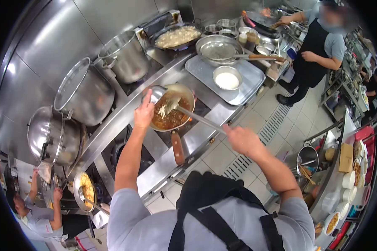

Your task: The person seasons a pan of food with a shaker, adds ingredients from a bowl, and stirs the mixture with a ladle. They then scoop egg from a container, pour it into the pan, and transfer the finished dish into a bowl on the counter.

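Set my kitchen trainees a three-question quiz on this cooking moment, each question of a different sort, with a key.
1. True or false: the right hand holds the ladle by its long handle.
2. The left hand holds a small metal bowl over: A the wok; B a stockpot; C the floor drain.
3. Fill in: the bowl of white stuff stands on a metal ____.
Key: 1 true; 2 A; 3 tray.

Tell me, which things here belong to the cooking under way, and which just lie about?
In use: wok, ladle in right hand, small metal bowl in left hand.
Lying about: stockpot, steel tray, bowl of white liquid, skimmer.
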Available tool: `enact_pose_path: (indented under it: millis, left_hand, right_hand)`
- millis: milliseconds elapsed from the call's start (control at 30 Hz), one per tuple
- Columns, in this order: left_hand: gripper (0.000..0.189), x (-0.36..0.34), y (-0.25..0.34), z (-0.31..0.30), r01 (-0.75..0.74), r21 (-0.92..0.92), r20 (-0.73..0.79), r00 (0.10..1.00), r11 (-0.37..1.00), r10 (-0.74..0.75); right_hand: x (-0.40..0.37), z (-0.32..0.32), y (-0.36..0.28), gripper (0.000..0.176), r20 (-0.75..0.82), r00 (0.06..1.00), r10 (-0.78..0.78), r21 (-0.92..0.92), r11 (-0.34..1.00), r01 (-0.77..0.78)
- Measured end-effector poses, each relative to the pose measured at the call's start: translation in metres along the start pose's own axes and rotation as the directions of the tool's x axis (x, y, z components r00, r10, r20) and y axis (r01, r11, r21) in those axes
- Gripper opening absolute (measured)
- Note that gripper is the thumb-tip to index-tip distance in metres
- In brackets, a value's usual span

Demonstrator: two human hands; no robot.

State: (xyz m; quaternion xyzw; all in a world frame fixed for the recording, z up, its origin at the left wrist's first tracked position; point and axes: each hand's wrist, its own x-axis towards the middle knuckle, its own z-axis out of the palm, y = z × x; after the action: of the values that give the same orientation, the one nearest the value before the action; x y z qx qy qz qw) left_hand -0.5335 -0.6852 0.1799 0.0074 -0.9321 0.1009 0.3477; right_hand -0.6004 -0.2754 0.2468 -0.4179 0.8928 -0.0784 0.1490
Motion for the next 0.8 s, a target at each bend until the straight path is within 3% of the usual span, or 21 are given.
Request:
enact_pose_path:
  millis: [33,67,167,200,233,267,333,367,400,467,533,567,600,633,667,700,733,800]
  left_hand:
    - [0.011,-0.005,0.004,-0.011,0.093,-0.010,0.026,0.995,0.996,-0.093]
    - [0.012,-0.003,0.000,-0.018,0.090,0.041,0.013,0.996,0.995,-0.090]
    - [0.015,0.004,-0.003,-0.053,0.225,-0.001,-0.151,0.963,0.974,-0.222]
    - [0.011,-0.001,0.002,-0.065,0.275,-0.189,-0.288,0.902,0.943,-0.321]
    - [0.005,-0.012,0.003,-0.076,0.369,-0.259,-0.312,0.843,0.892,-0.439]
    - [0.003,-0.030,0.006,-0.087,0.452,-0.332,-0.323,0.770,0.828,-0.550]
    - [0.012,-0.085,0.012,-0.089,0.629,-0.510,-0.285,0.520,0.587,-0.805]
    - [0.015,-0.109,0.024,-0.098,0.662,-0.617,-0.175,0.413,0.427,-0.894]
    - [0.018,-0.132,0.037,-0.106,0.672,-0.698,-0.049,0.301,0.248,-0.952]
    - [0.017,-0.169,0.067,-0.110,0.526,-0.850,0.044,0.109,0.020,-0.993]
    - [0.007,-0.213,0.085,-0.118,0.512,-0.829,0.249,-0.022,-0.225,-0.968]
    - [0.007,-0.225,0.092,-0.119,0.505,-0.831,0.248,-0.041,-0.234,-0.968]
    - [0.003,-0.233,0.101,-0.120,0.476,-0.839,0.252,-0.091,-0.265,-0.963]
    - [0.007,-0.239,0.106,-0.121,0.448,-0.845,0.256,-0.140,-0.292,-0.956]
    - [0.007,-0.243,0.109,-0.122,0.444,-0.845,0.253,-0.159,-0.298,-0.954]
    - [0.009,-0.247,0.112,-0.124,0.394,-0.863,0.271,-0.168,-0.317,-0.948]
    - [0.011,-0.252,0.115,-0.126,0.343,-0.878,0.289,-0.176,-0.334,-0.941]
    - [0.010,-0.255,0.114,-0.129,0.341,-0.877,0.290,-0.190,-0.340,-0.938]
  right_hand:
    - [-0.004,0.010,-0.001,0.046,0.040,0.999,0.001,-0.024,1.000,0.000]
    - [-0.008,0.016,-0.004,0.046,0.075,0.997,-0.014,-0.020,1.000,0.015]
    - [0.004,0.015,0.004,0.045,-0.024,0.999,-0.024,0.120,0.992,0.026]
    - [0.005,0.019,0.007,0.045,-0.062,0.997,-0.049,0.211,0.976,0.061]
    - [0.010,0.019,0.008,0.044,-0.110,0.992,-0.068,0.295,0.951,0.098]
    - [0.014,0.018,0.007,0.044,-0.106,0.992,-0.073,0.290,0.952,0.101]
    - [0.022,0.016,0.003,0.038,-0.095,0.994,-0.060,0.442,0.892,0.096]
    - [0.029,0.017,-0.001,0.038,-0.091,0.994,-0.059,0.440,0.893,0.094]
    - [0.038,0.021,-0.005,0.033,-0.054,0.998,-0.020,0.444,0.895,0.042]
    - [0.056,0.039,-0.014,0.030,-0.011,1.000,0.013,0.431,0.902,-0.007]
    - [0.068,0.067,-0.022,0.025,0.185,0.982,0.021,0.754,0.638,-0.156]
    - [0.068,0.074,-0.030,0.025,0.193,0.981,0.014,0.743,0.651,-0.155]
    - [0.066,0.081,-0.038,0.026,0.335,0.942,-0.021,0.901,0.300,-0.314]
    - [0.066,0.085,-0.045,0.027,0.451,0.886,-0.107,0.883,-0.092,-0.460]
    - [0.065,0.086,-0.046,0.027,0.461,0.880,-0.113,0.879,-0.077,-0.470]
    - [0.063,0.084,-0.046,0.028,0.500,0.819,-0.281,0.718,-0.393,-0.574]
    - [0.061,0.082,-0.048,0.028,0.472,0.759,-0.448,0.438,-0.628,-0.643]
    - [0.053,0.073,-0.054,0.030,0.466,0.741,-0.483,0.384,-0.644,-0.662]
